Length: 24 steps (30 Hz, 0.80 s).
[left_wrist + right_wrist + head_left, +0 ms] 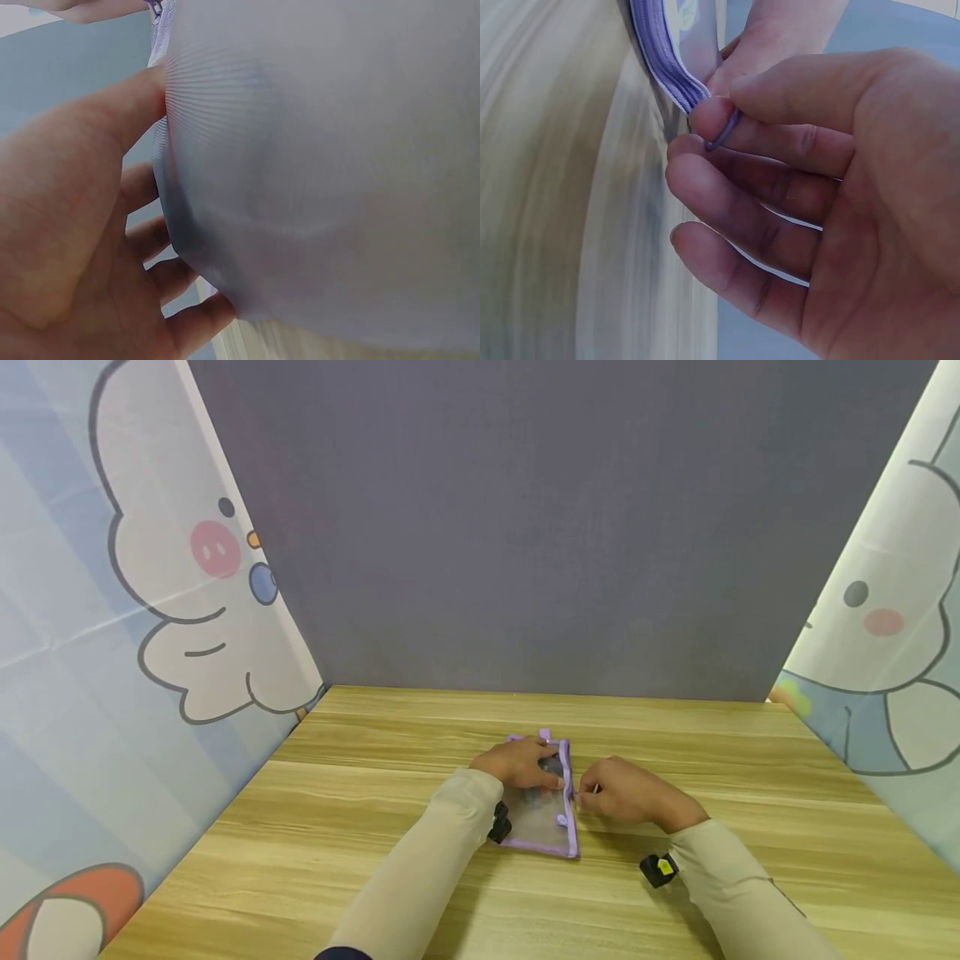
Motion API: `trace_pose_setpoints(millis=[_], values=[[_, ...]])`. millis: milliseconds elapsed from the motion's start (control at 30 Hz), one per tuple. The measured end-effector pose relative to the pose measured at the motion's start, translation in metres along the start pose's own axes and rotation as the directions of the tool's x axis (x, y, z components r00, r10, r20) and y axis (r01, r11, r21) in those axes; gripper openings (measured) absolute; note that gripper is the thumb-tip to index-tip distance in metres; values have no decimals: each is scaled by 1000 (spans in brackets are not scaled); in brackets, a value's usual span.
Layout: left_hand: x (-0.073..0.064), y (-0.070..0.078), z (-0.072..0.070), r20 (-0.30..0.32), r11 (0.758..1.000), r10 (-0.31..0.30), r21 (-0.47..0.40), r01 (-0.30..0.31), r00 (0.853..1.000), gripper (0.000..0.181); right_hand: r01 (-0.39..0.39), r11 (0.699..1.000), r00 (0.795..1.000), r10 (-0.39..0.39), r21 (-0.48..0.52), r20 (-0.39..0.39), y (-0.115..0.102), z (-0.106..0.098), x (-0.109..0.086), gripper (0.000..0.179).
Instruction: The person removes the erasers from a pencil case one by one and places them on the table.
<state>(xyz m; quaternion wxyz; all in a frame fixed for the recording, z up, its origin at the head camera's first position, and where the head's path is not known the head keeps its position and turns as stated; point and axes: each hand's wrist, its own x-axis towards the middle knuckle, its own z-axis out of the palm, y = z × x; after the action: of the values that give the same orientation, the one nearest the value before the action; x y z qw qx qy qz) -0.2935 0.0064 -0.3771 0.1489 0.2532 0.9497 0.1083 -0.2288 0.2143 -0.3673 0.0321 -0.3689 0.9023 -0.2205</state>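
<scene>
A translucent zip pouch with purple edging lies flat on the wooden table. My left hand rests on its upper part, fingers spread and pressing on the clear sheet. In the left wrist view the pouch sheet wrinkles beside the thumb. At the pouch's right edge, my right hand pinches a thin purple zipper pull between thumb and index finger. The purple zipper runs up to those fingertips in the right wrist view. Some dark contents show faintly under the left fingers.
The wooden table extends around the pouch on all sides. A grey panel stands along its back edge. Cartoon-printed curtains hang at the left and the right.
</scene>
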Motion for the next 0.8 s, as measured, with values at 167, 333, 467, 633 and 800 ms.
trace_pose_setpoints(millis=[167, 333, 467, 633, 800], values=[[1, 2, 0, -5, 1000, -27, -2, 27, 1000, 73, -25, 1000, 1000, 25, 5, -8, 4, 1, 0, 22], [2, 3, 0, -3, 1000, -28, 8, 28, 1000, 72, -17, 1000, 1000, 17, 0, -7, 5, 0, 0, 23], [2, 2, -1, -3, 999, -32, 11, 32, 999, 72, -7, 1000, 1000, 7, 12, 6, 4, 0, 1, 26], [2, 1, 0, -4, 999, -32, 7, 32, 999, 73, 0, 1000, 1000, 0, 20, 20, 1, -1, 1, 30], [4, 0, 2, -8, 1000, -16, 14, 17, 1000, 74, 8, 1000, 1000, -8, 12, 3, -1, 0, -2, 31]])
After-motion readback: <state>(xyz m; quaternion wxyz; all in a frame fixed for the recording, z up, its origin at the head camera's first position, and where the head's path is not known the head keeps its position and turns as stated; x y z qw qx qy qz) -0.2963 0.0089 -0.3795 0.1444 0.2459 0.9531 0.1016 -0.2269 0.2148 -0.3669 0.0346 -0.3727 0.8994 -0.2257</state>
